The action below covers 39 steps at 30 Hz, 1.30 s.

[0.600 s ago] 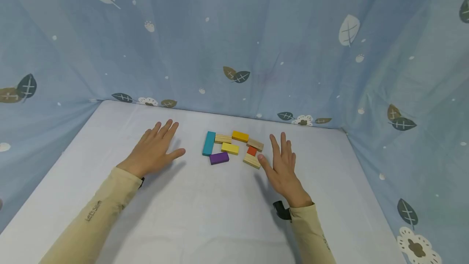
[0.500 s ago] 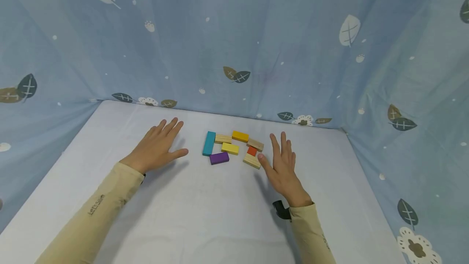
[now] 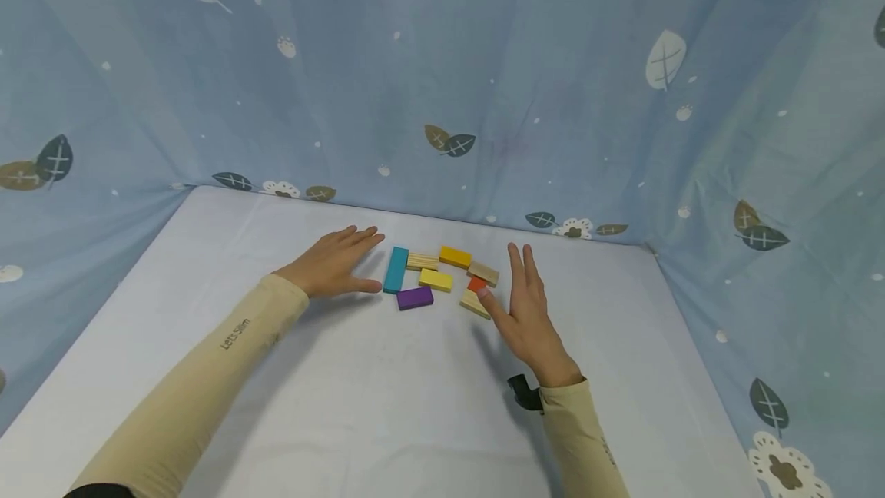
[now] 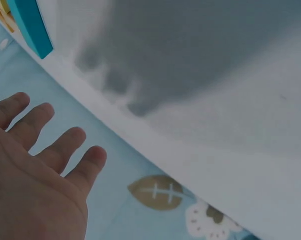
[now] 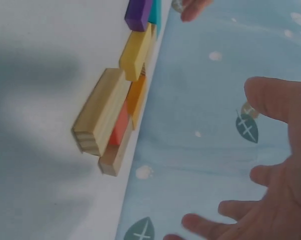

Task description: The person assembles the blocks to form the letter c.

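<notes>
Several small wooden blocks lie flat in a loose cluster at mid-table. On its left are a teal block [image 3: 396, 270], a purple block [image 3: 415, 298] and a striped plain block [image 3: 422, 261]. A pale yellow block [image 3: 435, 280] lies in the middle, with a deeper yellow block [image 3: 455, 257] behind it. On the right, a red block [image 3: 476, 283] sits between a brownish block [image 3: 483, 273] and a plain block [image 5: 101, 112]. My left hand [image 3: 335, 262], fingers extended, is just left of the teal block. My right hand [image 3: 527, 319] is spread beside the plain block, holding nothing.
A white cloth [image 3: 387, 398] covers the table. Behind and beside it hangs a blue curtain [image 3: 346, 83] printed with leaves and flowers. A black wrist camera [image 3: 525, 393] projects from the right wrist.
My left hand has moved right, close to the teal block. My right hand has shifted slightly left. The blocks keep their arrangement, while the head view has moved a little.
</notes>
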Tool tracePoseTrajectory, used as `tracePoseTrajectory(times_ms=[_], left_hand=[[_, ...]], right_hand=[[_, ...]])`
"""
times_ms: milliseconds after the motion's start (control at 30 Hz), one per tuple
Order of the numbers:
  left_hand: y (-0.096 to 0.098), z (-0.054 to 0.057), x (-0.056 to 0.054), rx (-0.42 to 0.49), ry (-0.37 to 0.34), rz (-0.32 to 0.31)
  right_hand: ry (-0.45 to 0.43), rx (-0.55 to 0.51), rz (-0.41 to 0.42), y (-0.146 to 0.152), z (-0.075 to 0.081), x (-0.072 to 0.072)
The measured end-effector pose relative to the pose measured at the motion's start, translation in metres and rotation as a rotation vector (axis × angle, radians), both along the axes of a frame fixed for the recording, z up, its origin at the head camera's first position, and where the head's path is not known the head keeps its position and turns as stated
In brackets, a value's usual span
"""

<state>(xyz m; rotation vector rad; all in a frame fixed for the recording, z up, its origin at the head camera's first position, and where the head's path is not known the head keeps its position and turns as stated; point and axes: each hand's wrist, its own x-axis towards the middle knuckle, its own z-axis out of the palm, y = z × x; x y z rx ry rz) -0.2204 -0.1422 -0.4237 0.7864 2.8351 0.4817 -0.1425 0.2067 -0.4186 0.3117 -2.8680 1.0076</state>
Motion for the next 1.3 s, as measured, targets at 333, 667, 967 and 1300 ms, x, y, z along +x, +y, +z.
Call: tracePoseTrajectory(times_ms=[333, 667, 967, 1300], left_hand=[[0.019, -0.001, -0.021, -0.036, -0.038, -0.058], [0.028, -0.004, -0.03, -0.02, -0.07, -0.106], [0.034, -0.009, -0.03, -0.011, -0.064, -0.134], [0.031, -0.017, -0.029, 0.013, -0.082, -0.119]], right_hand=[[0.179, -0.059, 0.107, 0.005, 0.002, -0.007], [0.205, -0.008, 0.194, 0.0, 0.005, -0.016], [0.196, 0.004, 0.239, -0.002, 0.001, -0.015], [0.172, 0.028, 0.25, -0.009, -0.001, -0.018]])
